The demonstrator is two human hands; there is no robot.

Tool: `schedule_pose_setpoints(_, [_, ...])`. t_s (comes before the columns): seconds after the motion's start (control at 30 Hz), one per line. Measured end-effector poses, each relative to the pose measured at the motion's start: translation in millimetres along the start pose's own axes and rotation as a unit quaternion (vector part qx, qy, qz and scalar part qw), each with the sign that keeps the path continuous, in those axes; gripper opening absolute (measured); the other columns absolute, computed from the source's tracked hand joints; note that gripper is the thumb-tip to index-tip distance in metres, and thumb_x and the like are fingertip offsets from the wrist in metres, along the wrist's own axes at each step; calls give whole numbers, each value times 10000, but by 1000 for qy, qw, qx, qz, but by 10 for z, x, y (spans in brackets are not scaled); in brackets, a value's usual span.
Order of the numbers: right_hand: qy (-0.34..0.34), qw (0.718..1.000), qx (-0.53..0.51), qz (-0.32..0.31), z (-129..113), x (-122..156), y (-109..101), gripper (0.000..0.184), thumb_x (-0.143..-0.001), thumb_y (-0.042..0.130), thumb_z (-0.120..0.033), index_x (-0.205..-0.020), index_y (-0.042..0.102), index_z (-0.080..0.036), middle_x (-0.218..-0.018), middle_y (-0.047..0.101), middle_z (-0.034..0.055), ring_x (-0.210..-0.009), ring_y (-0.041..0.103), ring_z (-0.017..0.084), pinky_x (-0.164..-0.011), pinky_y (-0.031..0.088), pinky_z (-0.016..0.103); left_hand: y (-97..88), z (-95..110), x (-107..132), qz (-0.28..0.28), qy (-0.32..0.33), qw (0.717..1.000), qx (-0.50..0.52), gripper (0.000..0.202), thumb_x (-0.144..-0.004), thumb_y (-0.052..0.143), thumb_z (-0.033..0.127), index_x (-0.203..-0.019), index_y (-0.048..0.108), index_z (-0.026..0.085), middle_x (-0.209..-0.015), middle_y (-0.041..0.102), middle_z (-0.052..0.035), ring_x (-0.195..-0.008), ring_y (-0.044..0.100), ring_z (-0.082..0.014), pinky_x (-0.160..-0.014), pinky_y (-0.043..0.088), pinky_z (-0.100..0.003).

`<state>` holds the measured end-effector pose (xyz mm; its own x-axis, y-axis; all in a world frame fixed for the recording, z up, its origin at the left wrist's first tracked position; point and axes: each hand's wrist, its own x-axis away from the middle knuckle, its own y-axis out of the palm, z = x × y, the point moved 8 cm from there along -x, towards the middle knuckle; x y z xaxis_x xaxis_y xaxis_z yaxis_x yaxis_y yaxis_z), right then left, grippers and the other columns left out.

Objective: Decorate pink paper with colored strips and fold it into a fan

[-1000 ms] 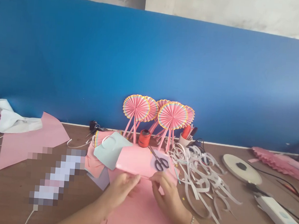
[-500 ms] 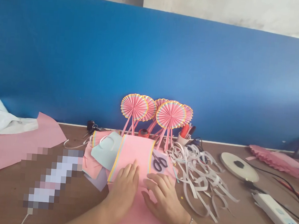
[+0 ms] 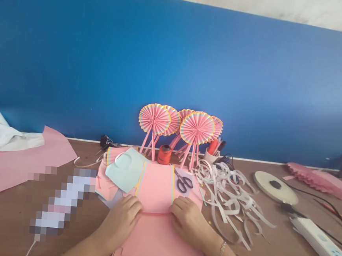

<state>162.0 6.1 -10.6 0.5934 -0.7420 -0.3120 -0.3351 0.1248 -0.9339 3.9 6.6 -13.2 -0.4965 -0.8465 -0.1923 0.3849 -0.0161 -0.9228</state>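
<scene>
A pink paper sheet (image 3: 157,186) with yellow and blue stripes along its two sides lies in front of me on larger pink paper (image 3: 162,241). My left hand (image 3: 126,213) is closed on the sheet's near left corner. At the near right corner, my right hand (image 3: 186,220) pinches the same sheet, with bracelets on that wrist. The thumbs are mostly hidden under the fingers. Black-handled scissors (image 3: 183,183) rest just beyond my right hand. A light blue paper piece (image 3: 126,172) lies to the left of the striped sheet.
Pink pleated paper fans (image 3: 197,128) lean against the blue partition (image 3: 176,57), behind a red spool (image 3: 164,155). White paper strips (image 3: 230,199) are heaped on the right. Farther right are a round white lid-like disc (image 3: 275,187) and a power strip (image 3: 321,244). Pink paper (image 3: 32,160) lies left.
My hands have gone from lying spread on the striped sheet to gripping its near corners. The sheet now sits straighter and nearer to me, uncovering the red spool.
</scene>
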Motion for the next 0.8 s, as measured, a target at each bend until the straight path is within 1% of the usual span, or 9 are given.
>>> schedule_pose_setpoints(0.07, [12,999,-36,6,15,1,-33,252,-731,429,-13,-858,562,-185,-757,574,38,-704,488,178,-640,370,294,2,-44,6,16,5,1000,14,160,-851,463,94,-818,590,186,-837,602,-30,-812,541,-196,-716,420,-325])
schedule_pose_setpoints(0.1, [21,998,-58,6,28,1,-49,254,-740,426,-14,-871,562,-183,-764,579,39,-709,497,176,-646,384,293,0,-52,-2,20,9,1000,21,165,-851,465,99,-809,596,190,-833,603,-28,-810,543,-195,-716,418,-325])
schedule_pose_setpoints(0.13, [34,996,-82,2,49,1,-59,239,-747,428,-16,-851,562,-184,-764,580,38,-711,503,173,-648,396,288,-4,-56,-12,21,11,999,28,179,-855,460,105,-783,598,192,-819,603,-25,-801,545,-192,-714,418,-324])
schedule_pose_setpoints(0.23, [78,985,-152,-24,125,1,-66,202,-761,444,-24,-713,547,-190,-727,572,23,-696,514,158,-636,416,266,-29,-78,-42,20,3,998,53,200,-859,453,121,-729,586,193,-783,602,-19,-780,553,-181,-715,425,-318])
schedule_pose_setpoints(0.37, [128,968,-214,-39,218,10,-64,211,-775,438,-33,-751,570,-197,-753,600,18,-712,541,152,-654,435,259,-27,-160,-44,12,-35,995,94,169,-835,469,130,-728,583,195,-779,621,-18,-776,563,-180,-731,438,-324])
schedule_pose_setpoints(0.43, [159,961,-224,-43,266,24,-45,195,-778,437,-52,-779,568,-197,-743,597,13,-669,530,146,-613,427,252,-18,-208,-40,7,-59,991,121,162,-830,468,141,-743,591,198,-792,638,-21,-793,575,-184,-742,442,-328])
schedule_pose_setpoints(0.53, [191,953,-230,-48,310,38,-6,176,-765,437,-68,-755,563,-190,-708,581,5,-627,508,138,-571,404,242,-28,-265,-43,8,-98,983,156,158,-824,464,169,-749,599,204,-804,659,-23,-806,590,-191,-743,448,-327])
schedule_pose_setpoints(0.67, [208,947,-241,-42,334,40,41,191,-728,432,-56,-720,575,-183,-674,576,0,-609,504,133,-556,391,232,-39,-300,-59,15,-128,974,186,148,-804,467,196,-725,592,208,-756,660,-11,-742,593,-182,-705,455,-307])
schedule_pose_setpoints(0.8, [199,954,-223,-20,310,27,24,162,-700,459,-58,-695,559,-185,-672,568,-1,-607,497,131,-557,388,228,-22,-319,-65,28,-128,974,186,150,-803,467,208,-718,591,205,-745,658,-11,-721,593,-181,-670,447,-295])
